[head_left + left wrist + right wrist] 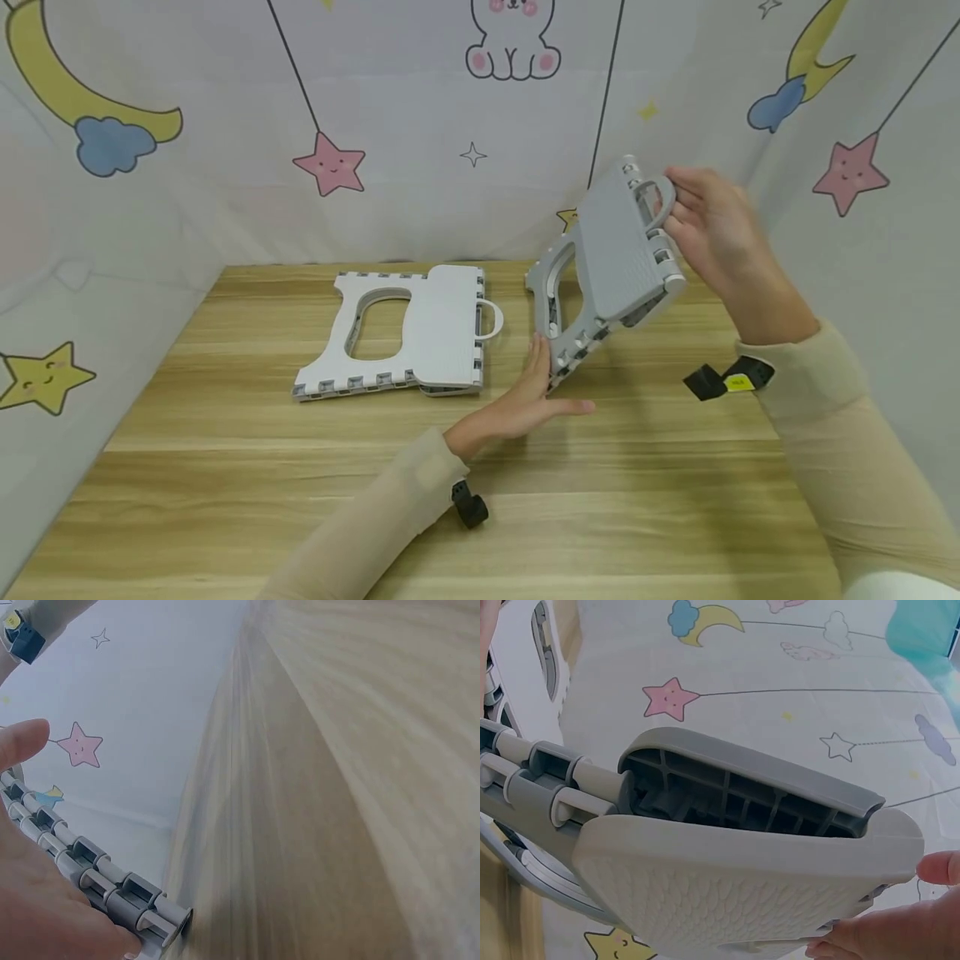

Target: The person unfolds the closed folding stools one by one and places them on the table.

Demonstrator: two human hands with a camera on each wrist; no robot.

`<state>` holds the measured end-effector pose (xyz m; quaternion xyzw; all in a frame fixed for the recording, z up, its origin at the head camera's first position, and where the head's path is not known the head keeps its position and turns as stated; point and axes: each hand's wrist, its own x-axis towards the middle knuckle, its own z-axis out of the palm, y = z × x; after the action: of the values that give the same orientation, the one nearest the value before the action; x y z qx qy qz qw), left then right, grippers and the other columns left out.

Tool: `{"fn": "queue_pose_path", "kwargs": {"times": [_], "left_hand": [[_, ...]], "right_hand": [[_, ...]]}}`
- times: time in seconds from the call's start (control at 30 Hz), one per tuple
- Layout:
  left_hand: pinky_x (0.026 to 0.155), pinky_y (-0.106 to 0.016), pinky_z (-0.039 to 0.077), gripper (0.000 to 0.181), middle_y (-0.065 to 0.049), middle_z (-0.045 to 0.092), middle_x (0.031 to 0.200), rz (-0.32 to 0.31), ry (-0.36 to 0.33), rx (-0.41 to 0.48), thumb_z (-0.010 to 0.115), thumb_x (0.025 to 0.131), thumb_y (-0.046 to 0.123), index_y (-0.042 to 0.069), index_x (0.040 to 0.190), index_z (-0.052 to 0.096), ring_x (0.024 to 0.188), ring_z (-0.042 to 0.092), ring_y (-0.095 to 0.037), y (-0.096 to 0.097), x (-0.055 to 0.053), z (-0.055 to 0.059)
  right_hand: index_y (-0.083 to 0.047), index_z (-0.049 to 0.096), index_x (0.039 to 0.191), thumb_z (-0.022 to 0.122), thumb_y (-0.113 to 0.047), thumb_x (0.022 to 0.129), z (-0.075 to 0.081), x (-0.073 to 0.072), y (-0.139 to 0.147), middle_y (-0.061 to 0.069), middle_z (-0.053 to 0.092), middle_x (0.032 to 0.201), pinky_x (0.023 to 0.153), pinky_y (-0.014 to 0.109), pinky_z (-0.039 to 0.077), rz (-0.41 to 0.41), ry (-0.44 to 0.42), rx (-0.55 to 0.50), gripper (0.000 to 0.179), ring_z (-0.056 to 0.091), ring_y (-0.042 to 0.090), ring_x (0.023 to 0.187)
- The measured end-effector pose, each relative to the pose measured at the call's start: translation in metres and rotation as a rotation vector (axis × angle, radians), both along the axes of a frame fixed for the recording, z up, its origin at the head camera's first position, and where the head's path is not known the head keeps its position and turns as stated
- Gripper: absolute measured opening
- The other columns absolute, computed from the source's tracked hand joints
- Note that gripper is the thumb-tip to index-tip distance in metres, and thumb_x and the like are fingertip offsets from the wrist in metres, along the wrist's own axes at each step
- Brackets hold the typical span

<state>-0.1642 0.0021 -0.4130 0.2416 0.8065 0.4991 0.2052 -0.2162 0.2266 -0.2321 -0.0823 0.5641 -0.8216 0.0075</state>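
A grey folding step stool (618,242), folded flat, stands tilted on the table with its seat end raised to the right. My right hand (712,225) pinches the loop handle (663,202) at that upper end. Low on the leg side, my left hand (528,396) touches the stool with straight fingers, its thumb spread away. In the left wrist view the hinged leg edge (97,870) runs beside the palm. The right wrist view shows the ribbed gap between the seat halves (735,799), with my fingers at the end. To the left lies a white folding step stool (450,325), folded flat.
The wood-grain table (300,492) lies under both stools. Behind it and at both sides hangs a white cloth (405,192) printed with stars and moons. Black straps with small devices sit at both sleeves.
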Motion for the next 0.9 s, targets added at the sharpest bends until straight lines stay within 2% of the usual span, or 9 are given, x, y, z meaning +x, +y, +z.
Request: {"fn": "queue_pose_path", "kwargs": {"times": [0.2, 0.47, 0.57, 0.9], "left_hand": [[0.119, -0.051, -0.002, 0.117, -0.014, -0.029, 0.16, 0.031, -0.029, 0.052, 0.07, 0.089, 0.044, 0.004, 0.155, -0.018, 0.148, -0.02, -0.029, -0.002, -0.001, -0.002], [0.119, -0.053, -0.004, 0.112, -0.01, -0.027, 0.161, 0.054, -0.101, 0.131, 0.066, 0.091, 0.041, 0.008, 0.156, -0.018, 0.148, -0.02, -0.025, -0.005, -0.002, -0.003], [0.119, -0.053, -0.005, 0.112, -0.01, -0.028, 0.161, 0.056, -0.113, 0.145, 0.066, 0.091, 0.042, 0.007, 0.156, -0.019, 0.148, -0.02, -0.027, -0.006, -0.002, -0.003], [0.119, -0.05, -0.006, 0.109, -0.008, -0.027, 0.161, 0.053, -0.173, 0.164, 0.062, 0.093, 0.044, 0.009, 0.156, -0.019, 0.148, -0.019, -0.024, -0.013, -0.003, -0.002]], "right_hand": [[-0.002, -0.014, 0.156, 0.045, -0.02, 0.107, 0.005, 0.0, -0.012, 0.012, -0.012, 0.165, 0.12, 0.03, 0.016, 0.034, 0.028, 0.056, 0.079, -0.001, 0.024, 0.151], [0.0, -0.012, 0.156, 0.048, -0.018, 0.106, 0.012, -0.001, -0.024, 0.015, -0.008, 0.165, 0.119, 0.031, 0.018, 0.05, 0.03, 0.076, 0.08, 0.003, 0.025, 0.151], [0.003, -0.005, 0.157, 0.047, -0.018, 0.105, 0.013, -0.001, -0.028, 0.014, -0.005, 0.165, 0.12, 0.033, 0.017, 0.053, 0.033, 0.116, 0.076, 0.004, 0.025, 0.151], [0.001, 0.001, 0.158, 0.047, -0.02, 0.106, 0.016, -0.004, -0.04, 0.006, 0.001, 0.167, 0.119, 0.03, 0.019, 0.054, 0.029, 0.216, 0.072, 0.008, 0.02, 0.151]]}}
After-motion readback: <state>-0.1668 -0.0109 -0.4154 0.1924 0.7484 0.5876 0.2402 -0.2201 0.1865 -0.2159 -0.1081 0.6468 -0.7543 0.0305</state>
